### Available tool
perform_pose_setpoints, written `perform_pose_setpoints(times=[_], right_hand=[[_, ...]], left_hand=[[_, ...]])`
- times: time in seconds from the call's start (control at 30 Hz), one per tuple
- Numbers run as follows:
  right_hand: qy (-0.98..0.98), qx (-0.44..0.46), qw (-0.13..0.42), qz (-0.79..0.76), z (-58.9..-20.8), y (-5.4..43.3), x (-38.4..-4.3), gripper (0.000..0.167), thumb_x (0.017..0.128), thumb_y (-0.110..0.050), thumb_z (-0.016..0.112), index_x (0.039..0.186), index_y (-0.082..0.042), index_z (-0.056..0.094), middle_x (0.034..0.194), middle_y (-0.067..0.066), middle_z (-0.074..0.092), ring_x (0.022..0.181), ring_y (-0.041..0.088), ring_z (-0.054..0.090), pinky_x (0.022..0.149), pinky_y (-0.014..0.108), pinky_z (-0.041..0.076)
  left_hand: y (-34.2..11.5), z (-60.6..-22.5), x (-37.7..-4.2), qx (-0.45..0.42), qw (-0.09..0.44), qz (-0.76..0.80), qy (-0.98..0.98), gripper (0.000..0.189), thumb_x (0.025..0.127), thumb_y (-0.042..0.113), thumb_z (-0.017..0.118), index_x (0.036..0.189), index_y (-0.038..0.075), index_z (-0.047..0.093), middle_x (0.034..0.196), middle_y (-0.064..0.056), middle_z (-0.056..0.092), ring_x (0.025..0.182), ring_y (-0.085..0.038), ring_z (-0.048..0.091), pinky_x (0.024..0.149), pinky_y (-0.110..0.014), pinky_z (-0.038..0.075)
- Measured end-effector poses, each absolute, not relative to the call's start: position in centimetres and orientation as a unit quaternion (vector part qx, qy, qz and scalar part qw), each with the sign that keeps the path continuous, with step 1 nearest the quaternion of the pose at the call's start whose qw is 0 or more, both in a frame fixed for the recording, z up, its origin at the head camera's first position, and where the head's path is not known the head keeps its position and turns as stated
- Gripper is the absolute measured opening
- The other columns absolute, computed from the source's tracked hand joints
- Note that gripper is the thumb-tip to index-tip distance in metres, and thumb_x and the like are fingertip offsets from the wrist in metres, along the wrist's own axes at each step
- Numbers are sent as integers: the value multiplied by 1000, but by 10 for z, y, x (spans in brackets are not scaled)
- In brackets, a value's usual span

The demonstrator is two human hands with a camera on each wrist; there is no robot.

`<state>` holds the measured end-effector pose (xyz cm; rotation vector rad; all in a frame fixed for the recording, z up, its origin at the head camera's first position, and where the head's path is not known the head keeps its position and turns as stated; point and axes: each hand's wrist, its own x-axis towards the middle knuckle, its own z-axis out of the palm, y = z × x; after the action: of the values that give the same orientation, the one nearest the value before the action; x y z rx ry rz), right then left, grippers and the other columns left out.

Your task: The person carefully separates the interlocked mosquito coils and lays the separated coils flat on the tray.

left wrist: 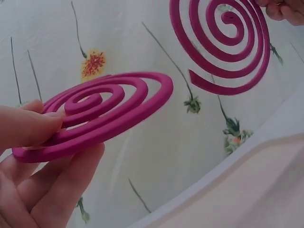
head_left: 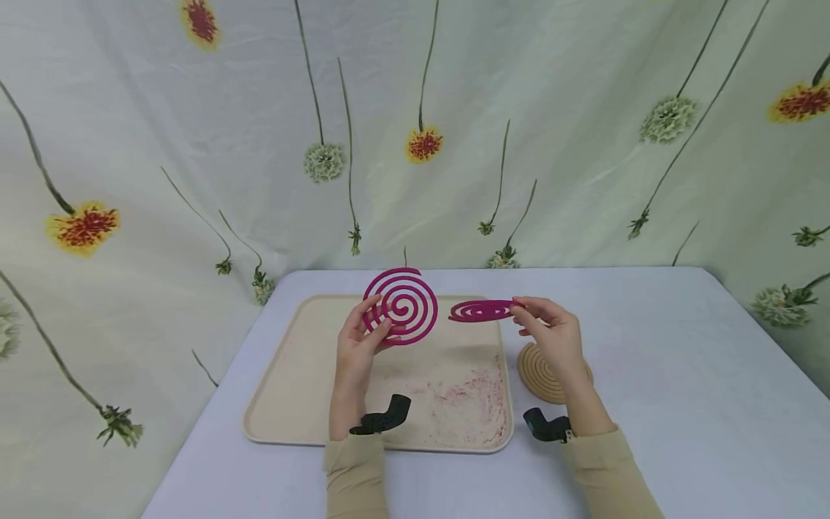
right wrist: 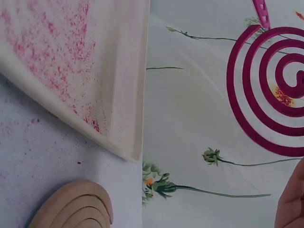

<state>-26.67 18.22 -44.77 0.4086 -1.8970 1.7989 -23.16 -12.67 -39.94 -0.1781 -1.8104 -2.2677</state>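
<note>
My left hand (head_left: pixel 360 337) holds up a magenta mosquito coil (head_left: pixel 403 311) by its left side, its flat spiral facing the head camera. In the left wrist view the thumb lies on top of this coil (left wrist: pixel 159 97) and the fingers are beneath. To the right, my right hand (head_left: pixel 559 337) pinches a second magenta coil (head_left: pixel 481 311) at its right edge. That coil appears nearly edge-on from the head, while its open spiral (right wrist: pixel 236 85) shows in the right wrist view. Both coils are raised above the tray, a gap between them. Most of the right hand is outside its own wrist view.
Below the hands lies a beige tray (head_left: pixel 301 375), with reddish crumbs (head_left: pixel 476 404) scattered over its near right part. A tan coil (head_left: pixel 541 375) rests on the white table (head_left: pixel 674 360) right of the tray, partly behind the right wrist. Behind hangs a flowered cloth (head_left: pixel 402 202).
</note>
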Motion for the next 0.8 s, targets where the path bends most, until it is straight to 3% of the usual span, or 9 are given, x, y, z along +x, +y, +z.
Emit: perform_pose_setpoints(times=[0.13,0.27,0.5,0.63,0.8], right_hand=[[-728,95,230,638,-468,185,-281,25,83,-29,72,105,-18,72,98,2,62,81,20,60,60,27,56],[-726,46,216,651,-472,180,-283,34,79,-42,73,106,-21,70,96,0,67,76,19,66,62,29,57],[-716,-40,121,686,-407,154,-239,28,85,-10,70,104,3,54,76,-2,68,62,5,63,63,23,56],[-738,-40,81,668,-416,152,-242,26,86,-13,69,102,5,58,79,4,66,64,6,62,63,22,55],[-747,-39,54,662,-427,151,-246,24,87,-11,67,102,6,61,79,8,64,65,10,64,64,24,56]], left_hand=[[-133,-405,-234,-49,90,-776,-623,48,92,1,55,137,15,44,132,-10,51,112,-27,57,79,-32,54],[-137,-413,-237,-44,67,-773,-630,56,92,-3,54,141,17,35,136,-11,48,115,-32,55,80,-31,54],[-137,-424,-242,17,54,-755,-653,50,89,-5,56,134,12,43,135,-13,46,115,-34,53,80,-30,54],[-136,-433,-247,45,43,-748,-661,39,89,-5,56,127,7,51,133,-12,47,115,-30,51,79,-28,54],[-134,-443,-251,80,31,-742,-665,36,91,-1,56,125,8,54,130,-12,48,113,-27,50,80,-29,54]])
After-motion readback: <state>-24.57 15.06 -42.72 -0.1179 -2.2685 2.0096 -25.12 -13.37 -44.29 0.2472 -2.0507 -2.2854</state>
